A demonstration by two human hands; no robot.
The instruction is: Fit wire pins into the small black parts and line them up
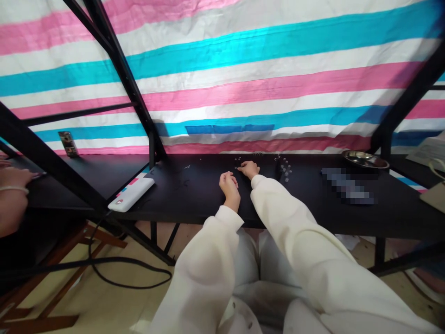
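Observation:
My left hand (pixel 229 187) rests on the black table (pixel 194 199), its fingers curled together; what they hold, if anything, is too small to make out. Just right of it and farther back, my right hand (pixel 249 170) reaches down to the tabletop, fingertips pinched beside a few tiny pale pieces (pixel 236 163). Several small clear cubes (pixel 285 170) lie to the right of my right hand, near a small dark object (pixel 278 170). Thin white scraps (pixel 187 166) lie on the table to the left.
A white power bank (pixel 131 194) lies at the table's left front. At the right are a round metal dish (pixel 365 160) and a pixelated object (pixel 347 186). Black frame posts (pixel 128 83) stand before striped cloth. Another person's arm (pixel 13 197) is at far left.

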